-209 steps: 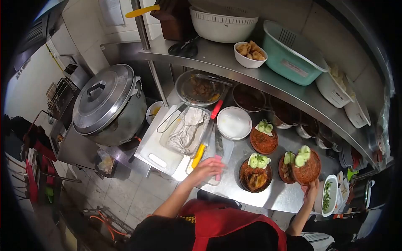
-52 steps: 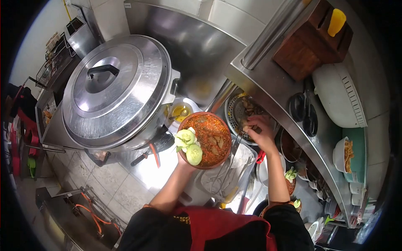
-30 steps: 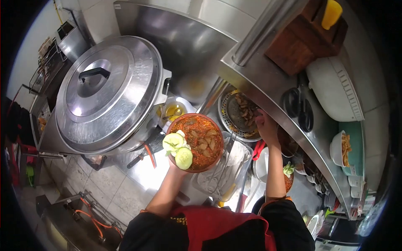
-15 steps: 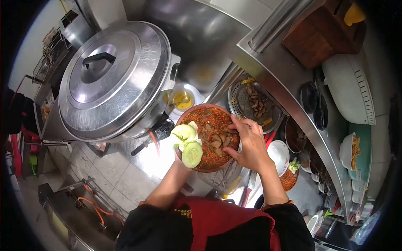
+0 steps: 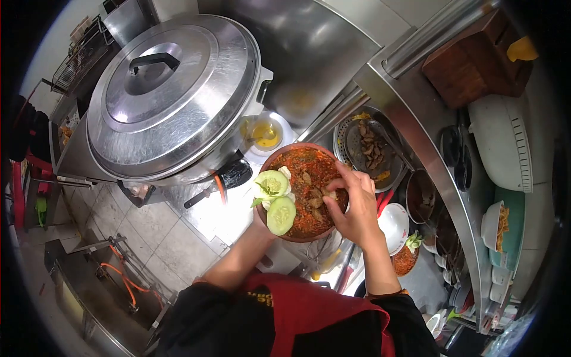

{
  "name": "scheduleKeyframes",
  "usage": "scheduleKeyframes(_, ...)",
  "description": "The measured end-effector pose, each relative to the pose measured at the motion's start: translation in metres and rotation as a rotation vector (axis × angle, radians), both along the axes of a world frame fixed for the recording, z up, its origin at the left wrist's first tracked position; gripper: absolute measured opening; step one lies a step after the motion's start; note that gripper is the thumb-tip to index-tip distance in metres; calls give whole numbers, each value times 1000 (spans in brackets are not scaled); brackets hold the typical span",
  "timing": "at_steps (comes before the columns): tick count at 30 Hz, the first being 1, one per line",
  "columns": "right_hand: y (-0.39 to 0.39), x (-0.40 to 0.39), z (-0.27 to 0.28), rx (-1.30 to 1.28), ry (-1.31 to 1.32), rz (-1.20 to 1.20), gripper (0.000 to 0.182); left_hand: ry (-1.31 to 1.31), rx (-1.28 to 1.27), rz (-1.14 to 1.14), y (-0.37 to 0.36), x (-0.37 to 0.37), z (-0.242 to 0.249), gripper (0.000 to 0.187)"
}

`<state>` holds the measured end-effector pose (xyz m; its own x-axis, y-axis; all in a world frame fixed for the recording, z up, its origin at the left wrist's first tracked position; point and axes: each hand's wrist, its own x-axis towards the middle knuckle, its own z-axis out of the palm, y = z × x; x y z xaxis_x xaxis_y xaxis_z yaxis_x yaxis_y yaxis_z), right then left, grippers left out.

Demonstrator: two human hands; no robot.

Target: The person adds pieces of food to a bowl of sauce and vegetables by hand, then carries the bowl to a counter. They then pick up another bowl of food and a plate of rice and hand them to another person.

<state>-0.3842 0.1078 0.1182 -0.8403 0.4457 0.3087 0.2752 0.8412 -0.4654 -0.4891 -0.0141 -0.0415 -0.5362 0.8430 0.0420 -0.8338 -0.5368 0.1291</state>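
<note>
Garnishing step in hand. The left hand supports the clay bowl from beneath, fingers cupped on its underside. The right hand pinches brown fried pieces above the bowl's centre, cucumber slices just leftward. Judged next: releasing them evenly, bowl kept level.

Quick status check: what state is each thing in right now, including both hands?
Big pot: lid on.
Clay bowl: held up off the counter, full of red sauce, brown pieces and cucumber slices.
Left hand: under the bowl, holding it.
Right hand: over the bowl, fingertips pinched on the brown pieces.
Metal strainer: holds a few brown pieces.
Small white bowl: holds yellow liquid.
White bowl: looks empty.
</note>
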Motion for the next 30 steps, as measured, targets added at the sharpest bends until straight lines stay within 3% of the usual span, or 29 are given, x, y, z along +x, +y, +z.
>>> scheduleKeyframes(6, 3, -9, -2, 13, -67, 56, 65, -49, 177, -63, 4, -1, 0, 50)
scheduleKeyframes(15, 8, 1, 16, -205, -96, 271, 70, -109, 47, -48, 3, -2, -1, 50)
scheduleKeyframes(18, 15, 3, -2, -281, -11, 78, 66, -169, 139, -106, 5, -4, -2, 49)
scheduleKeyframes(20, 34, 2, -17, -397, 298, -99, 54, -76, 83, -65, 3, -5, -3, 47)
scheduleKeyframes(21, 49, 5, -17, -338, 319, -241, 49, -101, 18, -37, 2, -4, 4, 45)
scheduleKeyframes(22, 76, 15, -30, -191, 244, -413, 40, -136, 80, -115, 6, -13, 20, 47)
scheduleKeyframes(23, 101, 22, -39, -162, 250, -464, 28, -196, -28, -120, 4, -14, 13, 48)
scheduleKeyframes(25, 146, 51, -82, -33, -14, -439, 22, -240, -223, -87, 0, -13, -5, 58)
scheduleKeyframes(29, 163, 69, -131, 29, -520, -514, 15, -125, -217, -59, -1, -13, -10, 74)
scheduleKeyframes(30, 164, 69, -133, 80, -483, -520, 16, -109, -197, -60, 0, -14, -9, 73)
